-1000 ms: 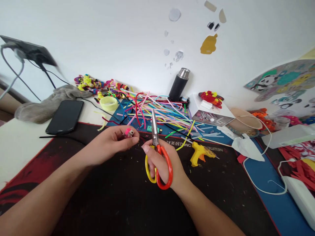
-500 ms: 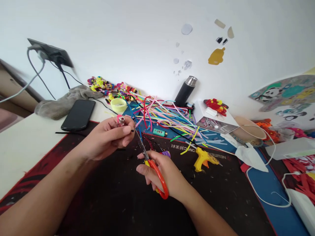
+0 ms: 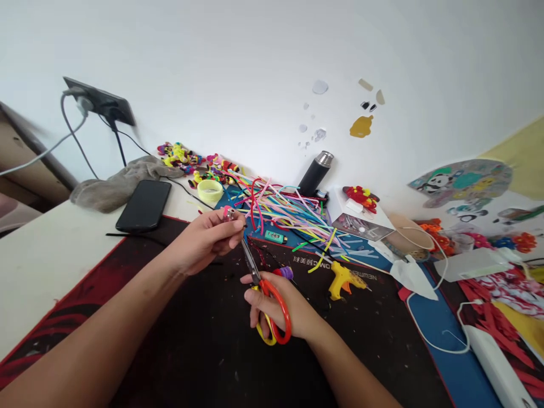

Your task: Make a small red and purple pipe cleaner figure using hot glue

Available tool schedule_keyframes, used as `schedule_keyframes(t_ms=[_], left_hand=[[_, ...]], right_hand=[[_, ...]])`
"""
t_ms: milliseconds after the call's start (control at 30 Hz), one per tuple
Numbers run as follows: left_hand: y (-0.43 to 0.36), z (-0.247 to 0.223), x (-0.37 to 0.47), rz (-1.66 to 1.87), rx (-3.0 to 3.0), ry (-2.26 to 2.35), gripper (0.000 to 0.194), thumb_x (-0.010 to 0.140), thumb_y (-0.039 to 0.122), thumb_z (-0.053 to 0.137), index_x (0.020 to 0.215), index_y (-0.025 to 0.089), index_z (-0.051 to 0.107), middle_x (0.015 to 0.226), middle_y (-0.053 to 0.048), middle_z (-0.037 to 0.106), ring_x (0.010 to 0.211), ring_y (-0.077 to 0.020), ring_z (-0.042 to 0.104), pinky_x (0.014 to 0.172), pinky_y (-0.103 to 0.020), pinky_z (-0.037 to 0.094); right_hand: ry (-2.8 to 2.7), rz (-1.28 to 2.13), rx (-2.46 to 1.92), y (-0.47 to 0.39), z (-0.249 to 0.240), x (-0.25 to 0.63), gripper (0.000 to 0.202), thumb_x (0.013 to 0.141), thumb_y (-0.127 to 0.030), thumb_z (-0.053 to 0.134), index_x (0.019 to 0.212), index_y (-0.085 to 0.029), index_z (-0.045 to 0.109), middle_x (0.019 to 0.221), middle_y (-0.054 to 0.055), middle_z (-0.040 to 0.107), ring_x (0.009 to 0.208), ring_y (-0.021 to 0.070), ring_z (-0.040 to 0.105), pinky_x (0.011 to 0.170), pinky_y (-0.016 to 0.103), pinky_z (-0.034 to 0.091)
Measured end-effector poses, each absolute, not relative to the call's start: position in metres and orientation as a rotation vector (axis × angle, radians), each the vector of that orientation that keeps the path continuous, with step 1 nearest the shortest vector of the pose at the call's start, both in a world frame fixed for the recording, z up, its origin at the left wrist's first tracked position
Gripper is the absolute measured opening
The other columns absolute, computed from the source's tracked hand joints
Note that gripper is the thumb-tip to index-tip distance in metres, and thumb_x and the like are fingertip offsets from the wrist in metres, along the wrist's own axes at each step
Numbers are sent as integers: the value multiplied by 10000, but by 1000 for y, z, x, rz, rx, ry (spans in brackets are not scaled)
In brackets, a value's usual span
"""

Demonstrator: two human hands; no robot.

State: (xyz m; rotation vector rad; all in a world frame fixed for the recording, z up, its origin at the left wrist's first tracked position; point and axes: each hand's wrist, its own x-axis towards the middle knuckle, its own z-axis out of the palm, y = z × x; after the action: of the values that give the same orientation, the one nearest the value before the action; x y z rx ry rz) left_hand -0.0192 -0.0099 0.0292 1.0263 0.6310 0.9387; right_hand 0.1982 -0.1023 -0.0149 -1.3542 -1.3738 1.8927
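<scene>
- Left hand (image 3: 216, 231): thumb and fingers pinched together on a small pink piece (image 3: 228, 212), mostly hidden by the grip, raised above the dark mat (image 3: 365, 340).
- Right hand (image 3: 278, 300): fingers curled around the handles of the scissors (image 3: 254, 270), one loop red, the other yellow.
- The scissors point up and to the left, tips right by the left fingertips; whether the blades touch anything there I cannot tell.
- Just beyond the right hand, a purple-and-red piece (image 3: 285, 273) lies on the mat, partly covered.
- Right of that hand, a yellow glue gun (image 3: 346, 280) lies on its side, nozzle to the right.
- Past the hands, loose pipe cleaners (image 3: 293, 211) are heaped in many colours, with a teal piece (image 3: 275, 237) at their near edge.
- A black flask (image 3: 314, 174) stands behind the heap, near a white box (image 3: 361, 220).
- Leftward on the desk (image 3: 42, 255): a phone (image 3: 143, 205), with a pale yellow tub (image 3: 210, 192) farther right.
</scene>
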Motion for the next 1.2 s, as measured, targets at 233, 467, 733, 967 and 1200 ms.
schedule_keyframes(t_ms=[233, 467, 733, 967, 1200], left_hand=[[-8, 26, -18, 969, 1005, 623, 565, 756, 564, 994, 700, 174, 589, 583, 51, 538, 465, -30, 237, 451, -200, 149], [-4, 23, -17, 1002, 1005, 632, 568, 740, 575, 987, 688, 178, 584, 593, 54, 521, 475, -36, 233, 460, -210, 137], [-3, 20, -15, 1008, 1023, 621, 570, 781, 611, 947, 669, 180, 590, 608, 50, 514, 487, -47, 275, 471, -216, 183], [-3, 19, -15, 986, 1047, 619, 571, 803, 617, 924, 647, 179, 593, 613, 41, 513, 494, -55, 290, 472, -228, 185], [-2, 16, -15, 974, 1064, 634, 549, 812, 602, 910, 638, 180, 605, 620, 32, 516, 505, -66, 294, 481, -235, 192]], right_hand=[[-1379, 1942, -1451, -116, -6, 208, 979, 795, -904, 779, 1408, -170, 569, 650, -36, 735, 422, 144, 616, 415, 225, 478], [-1447, 1997, -1463, -118, -6, 216, 848, 837, -954, 684, 1186, -183, 628, 685, 0, 754, 423, 149, 642, 443, 244, 504], [-1612, 1830, -1638, -110, 10, 213, 570, 925, -709, 810, 1141, -210, 640, 649, -36, 725, 472, 129, 649, 470, 202, 499], [-1617, 1951, -1659, -111, 16, 219, 589, 919, -700, 829, 1176, -206, 639, 663, -41, 731, 486, 138, 682, 498, 206, 511], [-1797, 1817, -1784, -110, 33, 217, 539, 966, -668, 801, 1209, -205, 672, 715, -27, 746, 513, 149, 702, 498, 213, 504]])
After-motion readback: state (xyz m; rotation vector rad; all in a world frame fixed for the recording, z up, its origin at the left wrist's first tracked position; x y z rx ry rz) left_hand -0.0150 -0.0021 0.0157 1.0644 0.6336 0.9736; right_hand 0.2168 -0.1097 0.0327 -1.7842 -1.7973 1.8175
